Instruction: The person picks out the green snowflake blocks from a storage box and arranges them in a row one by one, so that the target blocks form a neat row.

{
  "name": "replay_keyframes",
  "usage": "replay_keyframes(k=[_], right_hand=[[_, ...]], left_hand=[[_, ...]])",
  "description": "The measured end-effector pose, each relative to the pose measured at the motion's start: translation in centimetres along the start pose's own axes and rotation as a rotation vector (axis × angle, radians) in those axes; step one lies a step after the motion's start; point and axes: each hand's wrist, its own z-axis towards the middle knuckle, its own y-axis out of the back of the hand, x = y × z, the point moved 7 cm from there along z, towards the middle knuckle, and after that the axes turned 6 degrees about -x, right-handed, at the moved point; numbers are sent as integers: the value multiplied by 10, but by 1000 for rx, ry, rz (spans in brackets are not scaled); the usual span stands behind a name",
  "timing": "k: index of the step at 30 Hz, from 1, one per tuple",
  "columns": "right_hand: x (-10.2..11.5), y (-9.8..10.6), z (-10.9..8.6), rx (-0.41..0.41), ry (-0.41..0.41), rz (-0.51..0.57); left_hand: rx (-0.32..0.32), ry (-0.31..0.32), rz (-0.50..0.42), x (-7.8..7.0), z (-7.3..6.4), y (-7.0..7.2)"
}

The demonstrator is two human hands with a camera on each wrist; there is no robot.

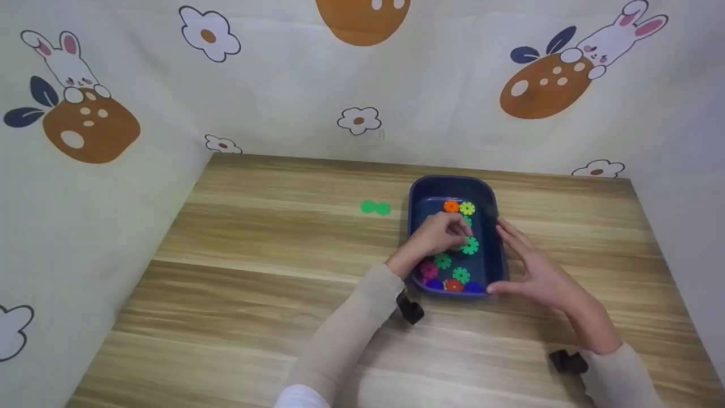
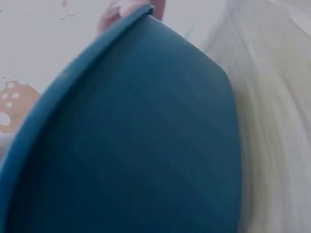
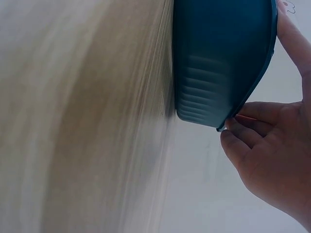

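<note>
dark blue tray (image 1: 453,184), rounded corners, flat on the wood table (image 1: 255,226), right hand (image 1: 532,275) holding its rim | inside, notched discs: orange disc (image 1: 451,206) + yellow disc (image 1: 467,208) up far end, pink disc (image 1: 429,270), red disc (image 1: 453,285) nearer | green disc (image 1: 469,245) by left hand (image 1: 442,232), can't tell if pinched | green pair (image 1: 368,207) lying outside, left of tray

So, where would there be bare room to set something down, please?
Bare table lies left of the two green discs and, narrowly, right of the right hand. Crowded: the blue tray, with discs and the left hand inside.
</note>
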Motion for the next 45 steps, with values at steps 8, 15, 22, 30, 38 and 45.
replay_keyframes(k=[8,15,22,30,38,45], right_hand=[[-4,-2,-3,10,-27,-3],[-3,-1,-2,-5,-14,-17],[-2,0,-2,-15,8,6],[-1,-1,-2,-20,14,14],[-3,0,-1,-11,-16,2],[-3,0,-1,0,-31,14]], left_hand=[[-12,15,-174,-2,-1,4],[-33,-12,-236,-10,-3,15],[-66,-40,-242,-14,-6,33],[-96,-24,-278,-10,-7,54],[-153,9,-362,-1,-9,80],[-203,10,-401,9,-10,104]])
